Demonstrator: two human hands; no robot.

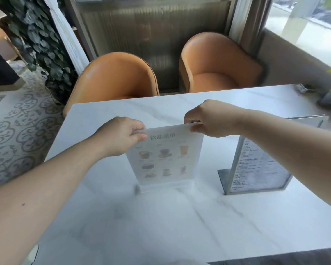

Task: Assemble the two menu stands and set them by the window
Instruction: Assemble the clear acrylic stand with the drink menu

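Two hands meet at the top edge of a clear menu stand (163,159) that sits upright near the middle of the white marble table (122,217). Starting at the left, the left hand (120,135) is pinched shut on the stand's upper left corner, thumb toward the camera and fingers behind. Between the hands runs the drinks card with its rows of cup pictures, held inside the transparent sheets, and below it the clear foot rests flat on the table. Moving on, the right hand (210,119) is closed in the same pinch on the upper right corner. Further right, apart from the first, the second menu stand (256,165) is upright on a grey metal base, edge-on toward the camera, with a text menu showing; neither hand touches it. The window (304,25) is beyond the table's far right corner. By my reading the clear stand is light and stiff but smooth, so a top-corner pinch could slip or let the foot swing; one hand lower, near the foot, would likely carry it more surely. Acrylic of this kind probably scratches and may crack if knocked. The metal-based stand looks heavier at the bottom and would best be lifted by its frame.
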